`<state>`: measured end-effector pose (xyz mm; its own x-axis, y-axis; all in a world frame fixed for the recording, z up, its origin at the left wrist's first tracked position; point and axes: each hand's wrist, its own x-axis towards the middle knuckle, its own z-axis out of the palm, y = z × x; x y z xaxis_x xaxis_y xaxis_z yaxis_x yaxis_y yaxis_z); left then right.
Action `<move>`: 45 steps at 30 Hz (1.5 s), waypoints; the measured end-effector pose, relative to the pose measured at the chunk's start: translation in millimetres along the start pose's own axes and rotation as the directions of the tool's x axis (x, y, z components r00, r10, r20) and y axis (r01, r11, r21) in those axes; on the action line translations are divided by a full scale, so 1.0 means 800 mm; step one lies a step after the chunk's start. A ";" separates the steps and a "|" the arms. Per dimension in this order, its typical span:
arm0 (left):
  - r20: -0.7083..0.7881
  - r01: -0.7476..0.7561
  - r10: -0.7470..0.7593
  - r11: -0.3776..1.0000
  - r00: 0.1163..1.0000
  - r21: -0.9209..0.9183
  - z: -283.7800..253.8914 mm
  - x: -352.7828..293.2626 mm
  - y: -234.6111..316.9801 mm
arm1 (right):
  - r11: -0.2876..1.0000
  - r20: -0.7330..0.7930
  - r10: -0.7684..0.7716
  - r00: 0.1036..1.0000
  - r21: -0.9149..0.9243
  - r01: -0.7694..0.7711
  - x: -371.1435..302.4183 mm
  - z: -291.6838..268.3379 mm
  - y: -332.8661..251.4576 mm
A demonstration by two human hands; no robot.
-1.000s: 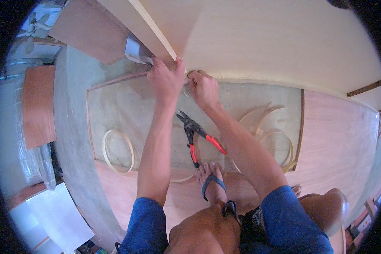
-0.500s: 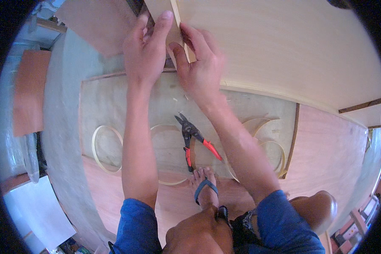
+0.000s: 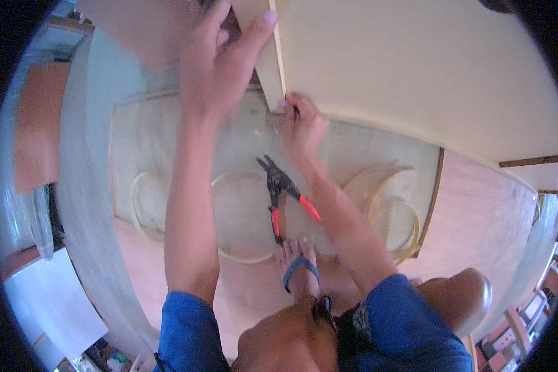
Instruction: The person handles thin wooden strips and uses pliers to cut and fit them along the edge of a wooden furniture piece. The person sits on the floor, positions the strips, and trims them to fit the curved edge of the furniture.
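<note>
A large pale wooden panel (image 3: 415, 68) fills the upper right, with a narrower side board (image 3: 270, 77) meeting it along a light edge strip (image 3: 281, 56). High on that side board my left hand (image 3: 220, 71) is bent round it, thumb tip on the edge strip; its other fingers are partly cut off by the frame. My right hand (image 3: 305, 127) pinches the lower end of the strip at the corner, fingertips pressed together. Below the hands, tin snips (image 3: 279, 183) with red-and-black grips lie with their jaws apart, close to my foot.
Curled thin pale strips (image 3: 409, 214) lie on a grey-green board (image 3: 242, 136) with a dark right edge. My sandalled foot (image 3: 301, 266) rests at its front. Reddish plywood (image 3: 477, 204) extends to the right. A brown panel (image 3: 40, 124) and a white sheet (image 3: 62, 310) stand at left.
My right hand has slid down the edge strip toward the lower corner, away from my left hand. My left hand stays at the upper part, and the view has shifted slightly.
</note>
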<state>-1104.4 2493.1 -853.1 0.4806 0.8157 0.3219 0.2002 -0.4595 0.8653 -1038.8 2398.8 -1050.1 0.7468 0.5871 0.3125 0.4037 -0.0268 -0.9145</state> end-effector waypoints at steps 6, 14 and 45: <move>0.186 0.010 0.004 0.997 0.983 -0.071 -0.007 -0.011 -0.046 | 0.978 0.216 -0.023 0.976 -0.197 0.067 0.008 -0.030 0.014; 0.343 0.245 -0.349 0.918 0.872 0.313 0.021 -0.066 -0.155 | 0.846 0.346 -0.270 0.899 -0.360 0.393 0.020 -0.046 0.017; 0.157 0.229 -0.264 0.950 0.952 0.212 0.071 -0.117 -0.221 | 0.963 0.182 0.250 0.951 0.053 -0.263 -0.085 -0.081 0.036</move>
<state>-1136.4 2478.1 -1057.8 0.5386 0.8424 0.0177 0.4809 -0.3246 0.8145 -1043.5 2306.0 -1081.3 0.7151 0.6987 0.0218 0.1642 -0.1376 -0.9768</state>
